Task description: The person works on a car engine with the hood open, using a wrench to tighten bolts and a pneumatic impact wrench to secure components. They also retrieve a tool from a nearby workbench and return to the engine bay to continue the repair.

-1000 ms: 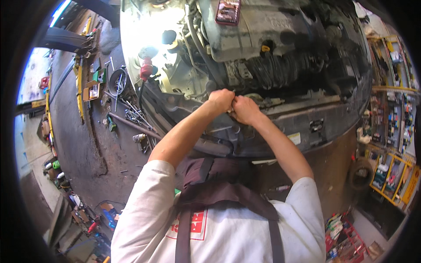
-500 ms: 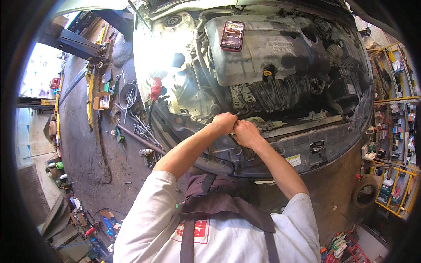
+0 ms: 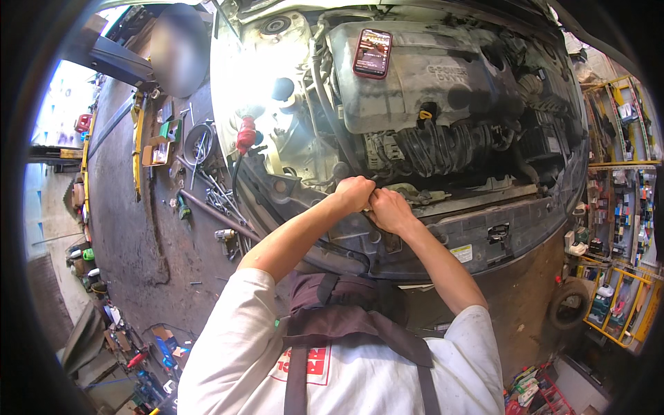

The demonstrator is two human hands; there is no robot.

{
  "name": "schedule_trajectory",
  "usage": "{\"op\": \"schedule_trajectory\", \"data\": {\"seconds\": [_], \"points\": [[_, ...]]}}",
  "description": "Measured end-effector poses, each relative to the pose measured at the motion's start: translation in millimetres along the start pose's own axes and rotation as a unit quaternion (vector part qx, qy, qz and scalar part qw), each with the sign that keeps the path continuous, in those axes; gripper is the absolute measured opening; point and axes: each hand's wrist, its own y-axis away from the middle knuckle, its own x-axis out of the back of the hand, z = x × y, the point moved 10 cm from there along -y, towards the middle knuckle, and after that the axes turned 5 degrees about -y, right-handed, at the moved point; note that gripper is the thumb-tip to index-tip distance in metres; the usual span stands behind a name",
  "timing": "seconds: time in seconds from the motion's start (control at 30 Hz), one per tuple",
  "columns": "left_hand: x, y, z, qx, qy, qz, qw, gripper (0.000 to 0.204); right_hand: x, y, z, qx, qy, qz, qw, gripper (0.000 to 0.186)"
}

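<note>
Both of my hands meet at the front edge of a car's engine bay, just behind the black front panel. My left hand is closed, its fingers curled down. Right beside it, touching or nearly so, my right hand is closed too. What the fingers grip is hidden beneath them. Beyond the hands lie a ribbed black intake manifold and a grey plastic engine cover. A phone in a red case rests on that cover, its screen lit.
A bright work lamp with a red handle glares on the bay's left side. On the floor at left lie several metal tools, a cordless driver, a round bowl and a yellow bar. Yellow shelving and a tyre stand at right.
My hands keep almost the same place and closed pose. The view has shifted slightly. A blurred round patch now shows at the upper left, by the dark lift arm.
</note>
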Motion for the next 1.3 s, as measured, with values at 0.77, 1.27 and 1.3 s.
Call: {"op": "schedule_trajectory", "data": {"seconds": [0.77, 1.27, 1.3], "points": [[0.1, -4.4, -1.4, 0.021, -0.005, -0.014, 1.000, 0.023, -2.3, -0.6, 4.4, -0.011, -0.005, -0.010, 1.000, 0.025], [4.2, 1.5, 0.9, 0.013, -0.006, 0.010, 1.000, 0.019, -2.8, 0.8, 0.5, 0.012, 0.023, 0.008, 1.000, 0.021], [4.1, 1.7, 0.7, 0.012, -0.004, 0.012, 1.000, 0.019, -3.4, 0.6, 1.6, 0.011, 0.022, 0.012, 1.000, 0.022]]}}
